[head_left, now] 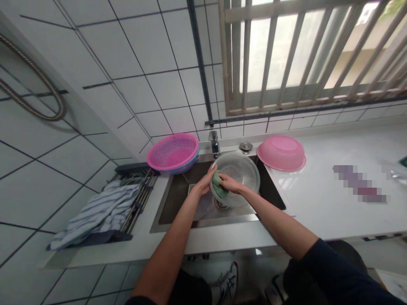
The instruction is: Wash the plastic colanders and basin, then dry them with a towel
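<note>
A clear glass bowl (pixel 237 171) is held tilted over the steel sink (pixel 178 199). My left hand (pixel 206 180) grips the bowl's near left rim. Against the same rim, my right hand (pixel 229 183) presses a green cloth (pixel 218 184), fingers closed on it. Both forearms reach in from the bottom of the view.
A pink perforated basket (pixel 173 152) stacked in a blue one sits at the sink's back left. An upturned pink basin (pixel 281 152) lies on the white counter (pixel 318 203) to the right. The tap (pixel 215 143) stands behind the sink. A striped towel (pixel 98 209) lies on a rack at left.
</note>
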The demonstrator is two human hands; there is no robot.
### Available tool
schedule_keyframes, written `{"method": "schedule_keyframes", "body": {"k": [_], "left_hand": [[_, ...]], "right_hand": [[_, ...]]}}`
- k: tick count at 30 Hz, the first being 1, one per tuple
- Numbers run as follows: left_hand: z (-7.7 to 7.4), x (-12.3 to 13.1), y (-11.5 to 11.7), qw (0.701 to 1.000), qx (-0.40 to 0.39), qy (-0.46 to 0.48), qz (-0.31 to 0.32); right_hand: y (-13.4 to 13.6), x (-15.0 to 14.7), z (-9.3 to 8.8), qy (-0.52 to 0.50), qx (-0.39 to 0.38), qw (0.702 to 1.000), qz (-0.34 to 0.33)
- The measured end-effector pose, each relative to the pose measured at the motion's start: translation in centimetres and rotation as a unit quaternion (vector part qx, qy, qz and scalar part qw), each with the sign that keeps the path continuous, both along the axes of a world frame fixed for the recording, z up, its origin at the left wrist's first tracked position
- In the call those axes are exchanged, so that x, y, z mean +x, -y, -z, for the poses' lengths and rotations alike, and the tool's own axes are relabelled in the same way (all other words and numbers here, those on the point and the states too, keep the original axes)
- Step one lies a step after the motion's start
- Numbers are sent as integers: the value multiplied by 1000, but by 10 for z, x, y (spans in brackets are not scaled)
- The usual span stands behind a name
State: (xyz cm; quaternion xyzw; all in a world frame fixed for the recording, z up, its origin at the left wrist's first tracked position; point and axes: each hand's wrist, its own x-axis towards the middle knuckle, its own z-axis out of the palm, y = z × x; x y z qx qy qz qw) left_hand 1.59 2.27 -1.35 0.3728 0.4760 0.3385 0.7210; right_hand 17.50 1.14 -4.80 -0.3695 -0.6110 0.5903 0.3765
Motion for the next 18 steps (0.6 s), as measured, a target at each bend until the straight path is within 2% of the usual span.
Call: {"method": "schedule_keyframes", "body": {"k": [2, 6, 9, 11, 13, 15, 18], "left_hand": [[3, 6, -4, 1000, -9, -7, -5], [9, 10, -8, 997, 19, 8, -76], [13, 9, -9, 991, 52, 15, -121], [15, 10, -9, 986, 89, 19, -141], [16, 12, -7, 985, 104, 34, -136], [16, 16, -5, 990, 85, 49, -100], [16, 23, -2, 996, 64, 38, -43]], "right_hand": [[1, 5, -1, 29, 31, 999, -7], [3, 8, -1, 96, 54, 991, -77], [3, -1, 3, 79, 52, 993, -76], [1, -9, 6, 30, 29, 998, -39], [-6, -13, 7, -29, -6, 999, 30], [-14, -10, 7, -74, -28, 989, 125], [-25, 1, 5, -99, -13, 962, 255]]}}
